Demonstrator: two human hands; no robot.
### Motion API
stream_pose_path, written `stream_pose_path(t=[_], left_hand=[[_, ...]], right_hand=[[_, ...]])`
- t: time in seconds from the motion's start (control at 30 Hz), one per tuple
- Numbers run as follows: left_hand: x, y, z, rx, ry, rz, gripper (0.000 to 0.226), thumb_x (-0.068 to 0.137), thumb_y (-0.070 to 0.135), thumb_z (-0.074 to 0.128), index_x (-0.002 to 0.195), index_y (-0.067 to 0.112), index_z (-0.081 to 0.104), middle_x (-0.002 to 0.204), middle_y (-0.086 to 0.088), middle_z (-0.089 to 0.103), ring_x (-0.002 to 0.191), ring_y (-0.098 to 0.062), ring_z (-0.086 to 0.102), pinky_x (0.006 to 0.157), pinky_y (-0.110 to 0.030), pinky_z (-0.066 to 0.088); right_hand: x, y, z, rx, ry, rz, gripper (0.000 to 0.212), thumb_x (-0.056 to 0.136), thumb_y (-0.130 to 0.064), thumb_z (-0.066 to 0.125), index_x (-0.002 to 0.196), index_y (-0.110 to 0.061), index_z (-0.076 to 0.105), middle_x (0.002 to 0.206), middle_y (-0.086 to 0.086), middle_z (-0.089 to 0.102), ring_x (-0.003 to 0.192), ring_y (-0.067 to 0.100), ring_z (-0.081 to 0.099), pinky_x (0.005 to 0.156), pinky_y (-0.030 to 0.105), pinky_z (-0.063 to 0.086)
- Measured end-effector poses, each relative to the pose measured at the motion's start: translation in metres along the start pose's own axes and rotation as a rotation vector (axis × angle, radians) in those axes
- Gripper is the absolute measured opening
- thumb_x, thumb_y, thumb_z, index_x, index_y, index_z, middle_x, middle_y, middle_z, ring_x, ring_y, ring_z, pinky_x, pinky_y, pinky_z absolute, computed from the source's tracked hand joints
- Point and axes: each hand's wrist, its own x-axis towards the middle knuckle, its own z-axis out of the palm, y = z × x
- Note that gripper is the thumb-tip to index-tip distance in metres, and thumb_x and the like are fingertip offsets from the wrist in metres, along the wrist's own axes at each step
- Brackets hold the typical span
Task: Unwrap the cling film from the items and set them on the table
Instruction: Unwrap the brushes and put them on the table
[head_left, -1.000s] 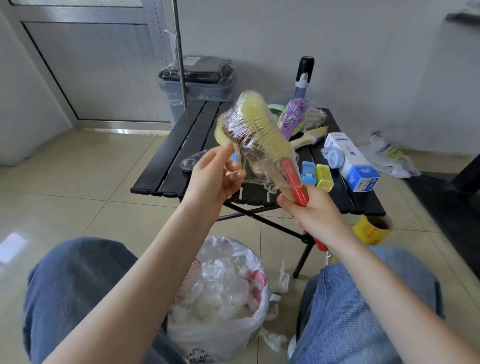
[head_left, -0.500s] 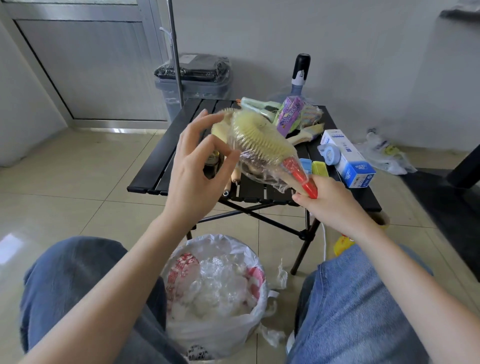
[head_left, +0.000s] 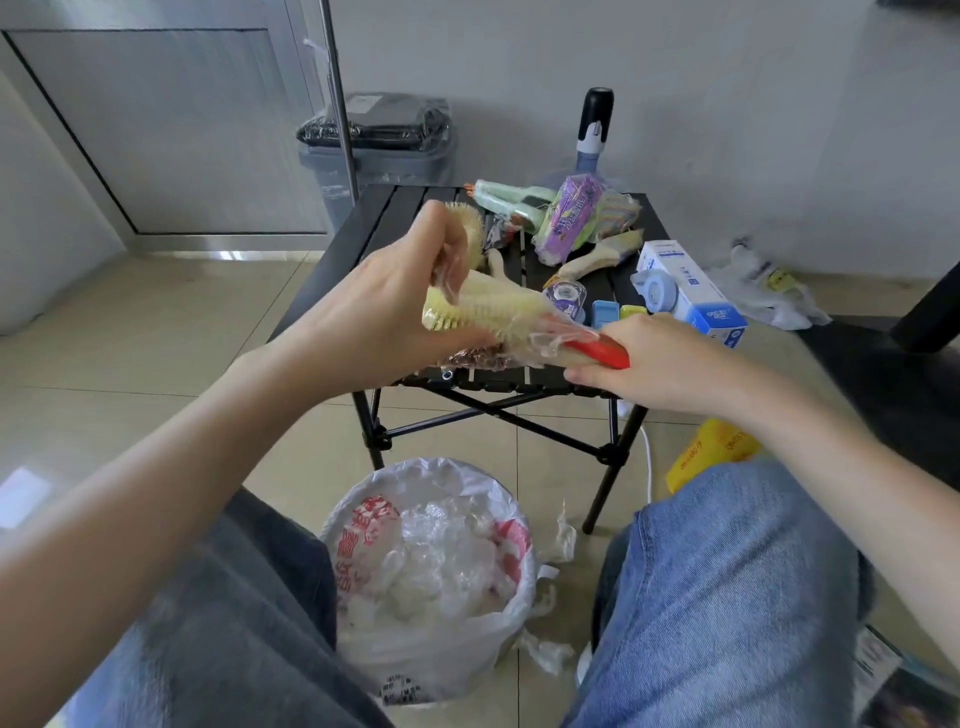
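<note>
The brush (head_left: 483, 312) lies level above the table's (head_left: 332, 260) near edge, red handle gripped in the right hand (head_left: 660, 358), film-wrapped bristle end pinched by the left hand (head_left: 384, 317).

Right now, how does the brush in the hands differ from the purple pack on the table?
The brush is held in the air by both hands; the purple pack rests on the table. The brush is pale yellow with a red handle; the pack is purple. Both look film-wrapped.
</note>
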Motion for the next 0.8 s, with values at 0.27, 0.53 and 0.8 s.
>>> stream_pose_path(t=[0.27,0.53,0.8], left_hand=[[0.019,-0.006,-0.003,0.068,0.006,0.008,0.052,0.079,0.054,0.063,0.111,0.021,0.039,0.055,0.003,0.035,0.05,-0.013,0.031,0.049,-0.022,0.027],[0.042,-0.018,-0.006,-0.068,-0.039,-0.29,0.047,0.102,0.037,0.037,0.061,0.045,0.06,0.059,-0.001,0.053,0.049,-0.013,0.042,0.054,-0.026,0.039],[0.037,-0.048,-0.002,-0.341,-0.137,-0.566,0.028,0.099,0.007,0.044,0.108,0.025,0.063,0.069,0.018,0.064,0.039,-0.003,0.034,0.036,-0.014,0.031]], right_hand=[[-0.003,-0.006,0.001,-0.27,0.019,-0.087,0.036,0.089,-0.062,0.047,0.089,-0.027,0.056,0.088,-0.001,0.058,0.082,0.021,0.051,0.062,0.032,0.035],[-0.013,0.004,-0.001,-0.476,0.114,-0.291,0.036,0.09,-0.064,0.038,0.082,-0.029,0.034,0.087,-0.001,0.059,0.087,0.026,0.059,0.061,0.031,0.032],[-0.025,0.026,0.01,-0.172,0.281,-0.425,0.054,0.08,-0.072,0.033,0.081,-0.024,0.058,0.066,-0.011,0.055,0.06,0.022,0.058,0.053,0.027,0.032]])
